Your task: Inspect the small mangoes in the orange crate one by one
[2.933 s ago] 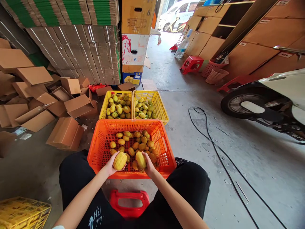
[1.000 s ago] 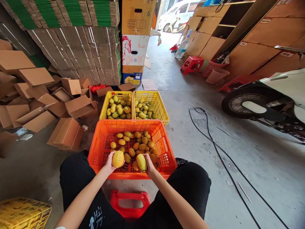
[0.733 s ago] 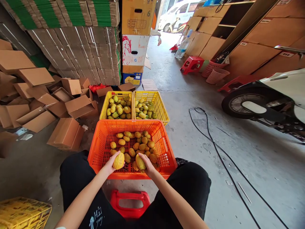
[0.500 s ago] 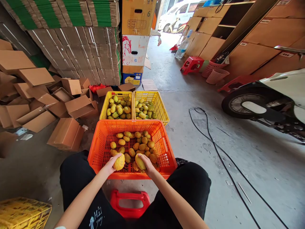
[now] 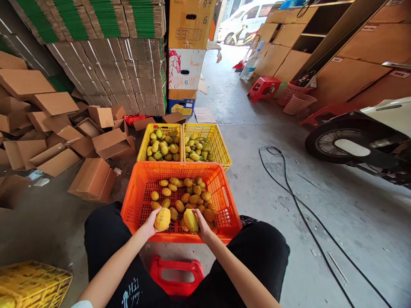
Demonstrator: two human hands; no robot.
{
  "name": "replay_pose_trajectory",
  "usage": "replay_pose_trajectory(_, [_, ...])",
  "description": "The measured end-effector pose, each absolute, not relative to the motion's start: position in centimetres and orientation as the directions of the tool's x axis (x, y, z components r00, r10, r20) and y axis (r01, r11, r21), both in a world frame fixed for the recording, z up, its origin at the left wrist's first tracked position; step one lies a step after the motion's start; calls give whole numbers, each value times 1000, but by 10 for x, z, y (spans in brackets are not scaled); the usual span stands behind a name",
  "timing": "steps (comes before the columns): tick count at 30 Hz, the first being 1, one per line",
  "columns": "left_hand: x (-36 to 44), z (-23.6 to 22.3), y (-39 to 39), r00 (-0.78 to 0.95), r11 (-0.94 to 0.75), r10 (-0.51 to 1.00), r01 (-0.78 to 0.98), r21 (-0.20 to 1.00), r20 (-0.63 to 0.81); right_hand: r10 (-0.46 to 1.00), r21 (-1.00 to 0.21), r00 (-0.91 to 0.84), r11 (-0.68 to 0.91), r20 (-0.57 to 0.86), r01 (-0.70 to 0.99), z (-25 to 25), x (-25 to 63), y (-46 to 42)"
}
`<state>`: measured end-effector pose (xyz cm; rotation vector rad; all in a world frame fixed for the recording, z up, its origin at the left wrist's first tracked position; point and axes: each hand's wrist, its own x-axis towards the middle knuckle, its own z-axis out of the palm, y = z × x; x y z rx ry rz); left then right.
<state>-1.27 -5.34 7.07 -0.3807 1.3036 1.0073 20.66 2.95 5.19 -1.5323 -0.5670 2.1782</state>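
My left hand (image 5: pixel 152 223) is closed around a yellow oval fruit (image 5: pixel 162 219), held over the near side of an orange plastic crate (image 5: pixel 130 209). A longer yellow-green fruit (image 5: pixel 191 220) is in my right hand (image 5: pixel 203 227), its thumb along the upper side. Both hands are side by side with a gap between them. Below and beyond them, several yellow and brownish oval fruits (image 5: pixel 194 199) lie on the crate floor, mostly toward the right. The fingers under each held fruit are largely hidden. What kind of fruit it is, I cannot tell.
Two yellow crates (image 5: pixel 224 149) of greenish-yellow fruits adjoin the orange crate's far side. Open cardboard boxes (image 5: pixel 93 179) litter the floor at left. A red plastic stool (image 5: pixel 176 288) is between my legs. A black cable (image 5: pixel 295 196) and a motorbike (image 5: pixel 349 145) are at right.
Both fruits have turned slightly in my hands, which stay over the near side of the orange crate. The whole view has shifted a little.
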Motion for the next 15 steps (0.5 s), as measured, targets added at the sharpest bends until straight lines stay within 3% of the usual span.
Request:
replay_pose_trajectory(5, [-10, 83, -51, -162, 588, 386, -715, 378, -908, 651, -659, -337, -744, -681, -106, 52, 205, 29])
replay_pose_trajectory(11, [-6, 84, -51, -201, 569, 477, -671, 475, -855, 652, -668, -356, -738, -670, -93, 51, 203, 29])
replay_pose_trajectory(15, [-5, 80, -53, -192, 592, 471, -654, 470, -861, 650, -662, -348, -742, -675, -100, 48, 204, 29])
